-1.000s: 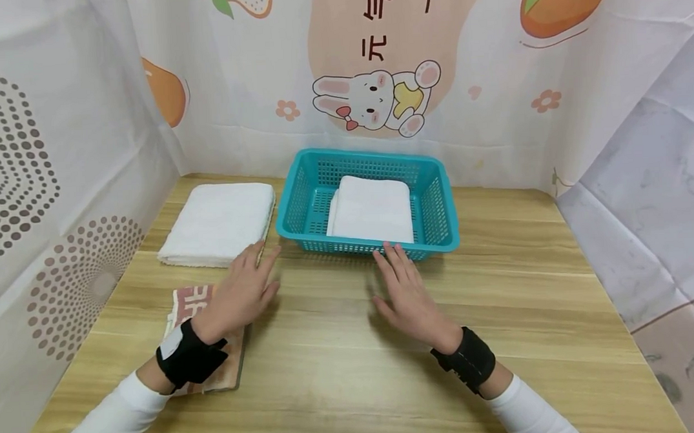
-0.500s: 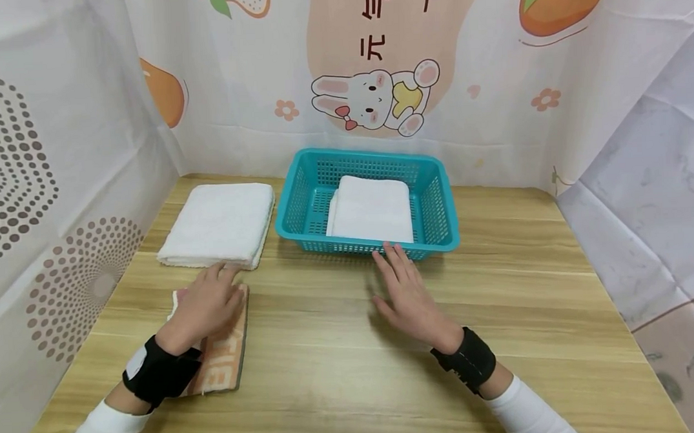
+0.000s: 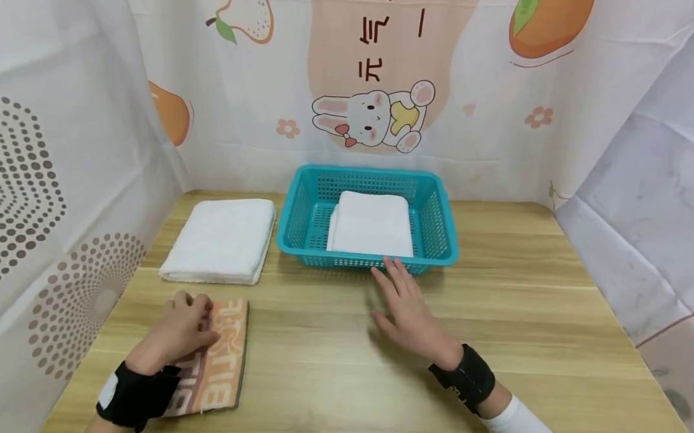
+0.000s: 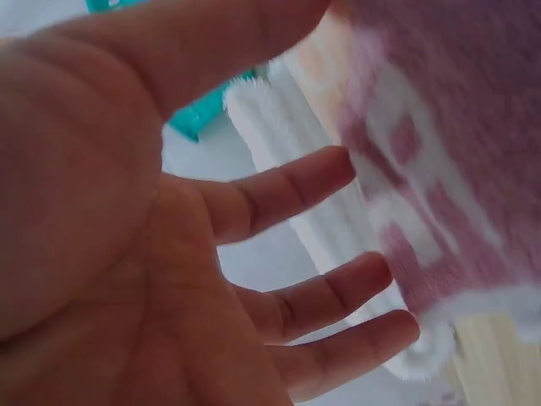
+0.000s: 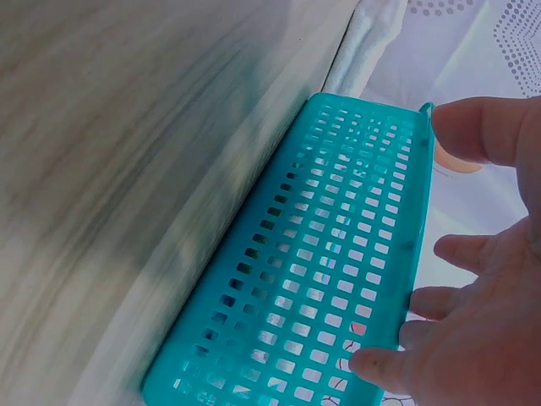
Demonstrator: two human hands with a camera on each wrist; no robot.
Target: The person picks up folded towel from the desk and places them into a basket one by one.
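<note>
A folded towel [image 3: 225,357] in pink and orange with pale lettering lies at the left of the table. Over its far left part is my left hand [image 3: 174,330], fingers bent down and fingertips right at the cloth. The left wrist view has the towel's purple-pink side [image 4: 482,110] close in front of the spread fingers [image 4: 287,186]. My right hand [image 3: 412,317] is spread before a teal plastic basket [image 3: 310,251], fingertips at its front rim. Inside the basket sits a folded white cloth [image 3: 370,222]. In the right wrist view, fingers [image 5: 482,254] line up along the rim.
A thick folded white towel [image 3: 222,238] lies left of the basket, beyond the patterned towel. The wooden table [image 3: 330,366] ends at a printed curtain [image 3: 221,131] behind it, and pale sheets hang along both sides.
My left hand has drawn back and left, from beside the white towel onto the patterned one, and its fingers have bent down. The right hand stays by the basket. The head view has tilted up slightly.
</note>
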